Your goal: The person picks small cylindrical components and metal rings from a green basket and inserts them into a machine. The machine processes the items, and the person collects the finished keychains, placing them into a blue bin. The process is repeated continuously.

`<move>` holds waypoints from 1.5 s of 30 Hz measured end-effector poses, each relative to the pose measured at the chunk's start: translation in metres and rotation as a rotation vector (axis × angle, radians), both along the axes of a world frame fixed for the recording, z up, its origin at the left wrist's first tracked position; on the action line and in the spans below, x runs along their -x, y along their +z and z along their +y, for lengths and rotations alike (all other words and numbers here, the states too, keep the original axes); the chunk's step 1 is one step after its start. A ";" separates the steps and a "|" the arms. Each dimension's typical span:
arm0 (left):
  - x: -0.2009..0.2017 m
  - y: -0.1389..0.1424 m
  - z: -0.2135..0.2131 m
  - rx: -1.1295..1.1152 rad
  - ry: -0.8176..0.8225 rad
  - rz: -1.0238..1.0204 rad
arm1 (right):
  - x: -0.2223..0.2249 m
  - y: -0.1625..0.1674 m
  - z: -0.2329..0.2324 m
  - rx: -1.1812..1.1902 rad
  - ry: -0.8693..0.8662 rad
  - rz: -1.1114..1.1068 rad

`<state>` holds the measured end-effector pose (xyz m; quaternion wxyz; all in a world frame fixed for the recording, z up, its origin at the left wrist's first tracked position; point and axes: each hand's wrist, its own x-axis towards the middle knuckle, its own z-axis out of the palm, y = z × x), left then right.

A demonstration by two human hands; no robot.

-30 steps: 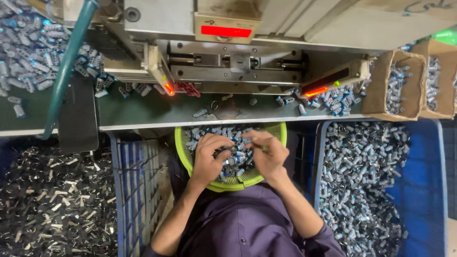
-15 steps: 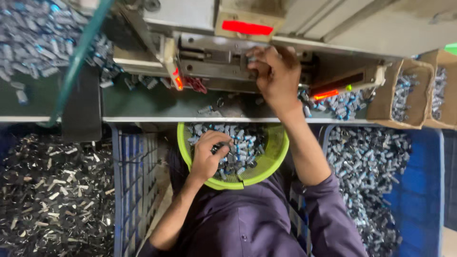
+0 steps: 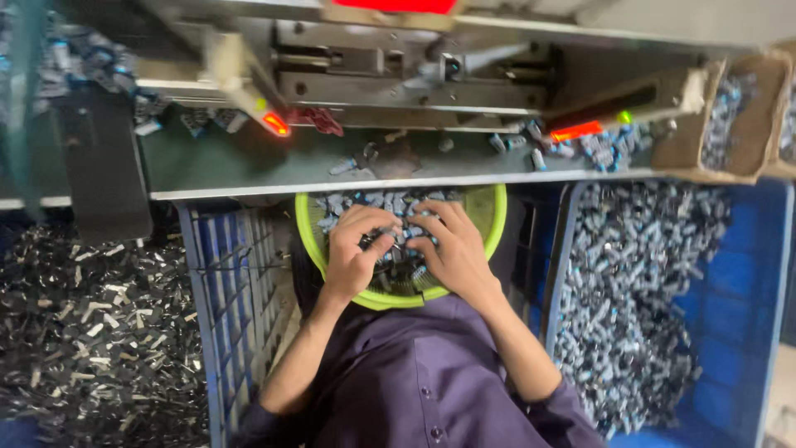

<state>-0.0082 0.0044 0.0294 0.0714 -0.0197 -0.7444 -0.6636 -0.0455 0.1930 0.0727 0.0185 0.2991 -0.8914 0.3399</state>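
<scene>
A lime-green bowl (image 3: 491, 222) full of small silver and blue cylindrical parts (image 3: 344, 203) sits on my lap under the bench edge. Both hands are down in it. My left hand (image 3: 352, 255) curls its fingers around some of the parts. My right hand (image 3: 454, 249) bends its fingers over the pile and pinches parts where the two hands meet. Above the bowl stands a metal press machine (image 3: 398, 70) with a slotted fixture and two glowing red lamps (image 3: 276, 124).
A green bench top (image 3: 249, 162) carries several loose parts. At right a blue crate (image 3: 746, 274) holds many of the same parts. A blue mesh crate (image 3: 236, 282) and a heap of dark metal clips (image 3: 83, 323) lie at left. Cardboard boxes (image 3: 750, 116) stand at the far right.
My right hand has come back from the machine's fixture down into the green bowl beside my left hand. The left hand stayed in the bowl.
</scene>
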 end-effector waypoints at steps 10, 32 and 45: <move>0.006 0.009 0.006 0.148 0.032 0.136 | -0.009 -0.030 -0.007 0.310 -0.076 -0.027; -0.003 -0.018 0.001 0.009 0.057 -0.087 | 0.140 0.089 -0.040 0.141 0.018 0.343; 0.001 -0.005 -0.001 -0.055 0.031 -0.091 | -0.009 -0.004 0.005 -0.067 -0.143 -0.162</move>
